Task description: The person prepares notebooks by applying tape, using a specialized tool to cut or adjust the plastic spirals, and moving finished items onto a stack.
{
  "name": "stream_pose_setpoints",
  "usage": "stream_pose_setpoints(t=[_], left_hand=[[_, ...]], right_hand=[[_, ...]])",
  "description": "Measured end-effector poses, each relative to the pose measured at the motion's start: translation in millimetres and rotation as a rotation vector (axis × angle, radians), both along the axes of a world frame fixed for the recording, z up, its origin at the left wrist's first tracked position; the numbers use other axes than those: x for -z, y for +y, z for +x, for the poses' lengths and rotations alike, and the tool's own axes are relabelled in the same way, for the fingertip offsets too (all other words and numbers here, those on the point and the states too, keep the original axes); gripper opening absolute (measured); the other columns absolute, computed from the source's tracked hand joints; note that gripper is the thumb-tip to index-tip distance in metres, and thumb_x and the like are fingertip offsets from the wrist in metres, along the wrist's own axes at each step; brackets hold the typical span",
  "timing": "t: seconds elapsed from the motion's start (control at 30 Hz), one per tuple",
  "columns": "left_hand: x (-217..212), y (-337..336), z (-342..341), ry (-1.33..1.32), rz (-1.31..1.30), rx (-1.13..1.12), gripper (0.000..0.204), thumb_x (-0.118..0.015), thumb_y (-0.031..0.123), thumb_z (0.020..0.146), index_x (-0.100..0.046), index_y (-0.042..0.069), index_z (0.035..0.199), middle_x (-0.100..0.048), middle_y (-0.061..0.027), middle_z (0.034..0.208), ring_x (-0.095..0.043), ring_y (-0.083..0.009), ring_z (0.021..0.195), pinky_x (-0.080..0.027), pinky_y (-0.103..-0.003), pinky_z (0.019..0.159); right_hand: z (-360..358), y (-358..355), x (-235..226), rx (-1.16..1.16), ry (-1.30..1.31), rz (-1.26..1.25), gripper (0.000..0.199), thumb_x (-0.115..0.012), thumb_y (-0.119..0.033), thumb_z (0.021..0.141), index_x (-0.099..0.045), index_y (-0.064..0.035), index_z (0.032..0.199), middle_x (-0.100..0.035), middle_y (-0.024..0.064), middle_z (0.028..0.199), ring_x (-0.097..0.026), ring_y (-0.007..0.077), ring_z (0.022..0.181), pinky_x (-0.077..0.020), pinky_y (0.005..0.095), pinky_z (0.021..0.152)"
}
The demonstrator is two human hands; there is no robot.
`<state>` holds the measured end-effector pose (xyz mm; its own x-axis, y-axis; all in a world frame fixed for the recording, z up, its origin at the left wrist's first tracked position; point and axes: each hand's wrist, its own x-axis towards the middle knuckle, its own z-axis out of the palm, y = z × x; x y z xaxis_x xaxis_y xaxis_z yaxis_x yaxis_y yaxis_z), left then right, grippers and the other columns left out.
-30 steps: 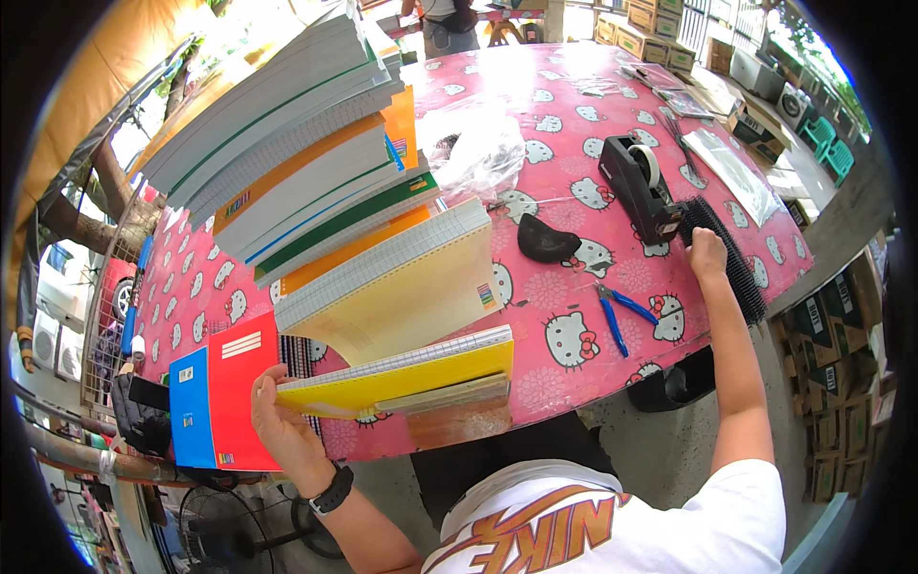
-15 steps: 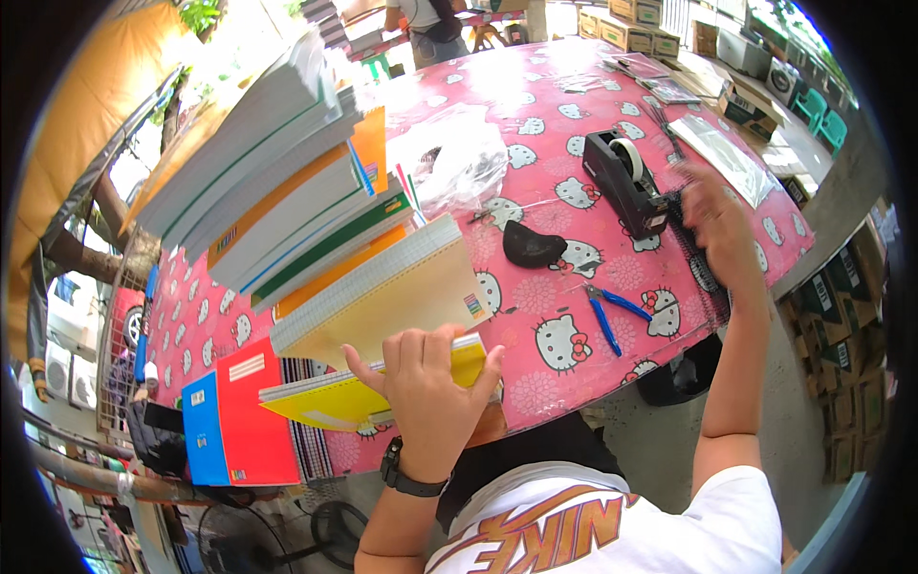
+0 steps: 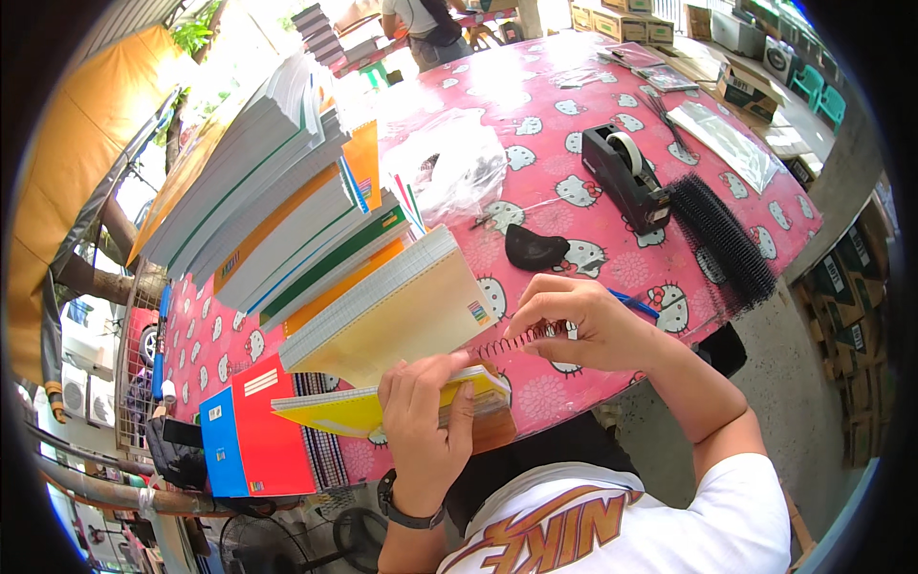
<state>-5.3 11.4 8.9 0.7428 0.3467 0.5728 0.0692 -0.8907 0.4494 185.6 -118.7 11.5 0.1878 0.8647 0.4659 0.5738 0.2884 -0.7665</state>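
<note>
The left hand (image 3: 426, 416) is clamped over the yellow notebook (image 3: 330, 413), thumb on the near face and fingers across the top. The right hand (image 3: 583, 325) pinches a dark spiral binding coil (image 3: 516, 341), whose far end meets the notebook's right end beside the left fingertips; whether it passes through any holes is too fine to make out. A brown block (image 3: 497, 430) lies against the notebook's near side, on the pink patterned worktop (image 3: 526, 96). Beyond the right hand are blue-handled nippers (image 3: 636, 303), partly hidden, then a black tape dispenser (image 3: 612, 177) and a bundle of black coils (image 3: 722, 239). Leftward stand a tall notebook stack (image 3: 287, 225) and red (image 3: 273, 430) and blue notebooks (image 3: 220, 445).
</note>
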Motion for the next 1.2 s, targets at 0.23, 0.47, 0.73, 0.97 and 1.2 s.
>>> stream_pose_setpoints(t=[0.23,0.47,0.73,0.97,1.2], left_hand=[[0,-6,-10,-0.108,0.104,-0.013,0.008,-0.070,0.009,0.078,-0.065,0.012,0.084,-0.067,-0.0006,0.084,-0.062,-0.0199,0.085,-0.031,-0.040,0.101],[20,-14,-32,-0.108,0.203,-0.026,0.011,-0.071,0.011,0.077,-0.066,0.020,0.081,-0.066,0.0049,0.086,-0.061,-0.0158,0.088,-0.025,-0.044,0.108],[20,-15,-35,-0.112,0.210,-0.025,0.011,-0.071,0.012,0.078,-0.065,0.021,0.082,-0.066,0.0055,0.087,-0.061,-0.0159,0.089,-0.025,-0.045,0.109],[19,-8,-32,-0.151,0.199,0.039,0.013,-0.072,0.009,0.076,-0.064,0.018,0.081,-0.067,0.0040,0.090,-0.061,-0.0179,0.090,-0.025,-0.046,0.110],[17,0,-26,-0.179,0.257,0.101,0.014,-0.073,0.009,0.075,-0.063,0.017,0.080,-0.067,0.0015,0.091,-0.062,-0.0192,0.091,-0.025,-0.046,0.109]], right_hand=[[4,3,-7,-0.219,0.028,-0.108,0.030,-0.060,0.006,0.078,-0.064,-0.0048,0.105,-0.057,0.0096,0.091,-0.061,0.0231,0.081,-0.0493,0.0305,0.069],[1,3,-13,-0.376,-0.007,-0.201,0.037,-0.060,0.008,0.075,-0.067,-0.0100,0.107,-0.056,0.0100,0.088,-0.059,0.0257,0.080,-0.0464,0.0364,0.068],[-1,0,-17,-0.400,-0.103,-0.099,0.037,-0.063,0.010,0.076,-0.067,-0.0086,0.108,-0.054,0.0085,0.085,-0.056,0.0226,0.074,-0.0456,0.0330,0.065],[-3,-3,-24,-0.338,-0.261,-0.114,0.031,-0.061,0.005,0.077,-0.066,-0.0103,0.104,-0.055,0.0103,0.090,-0.058,0.0296,0.085,-0.0473,0.0394,0.070],[-5,-1,-26,-0.282,-0.390,-0.211,0.036,-0.062,0.006,0.073,-0.065,-0.0101,0.105,-0.054,0.0097,0.087,-0.058,0.0286,0.085,-0.0478,0.0394,0.067]])
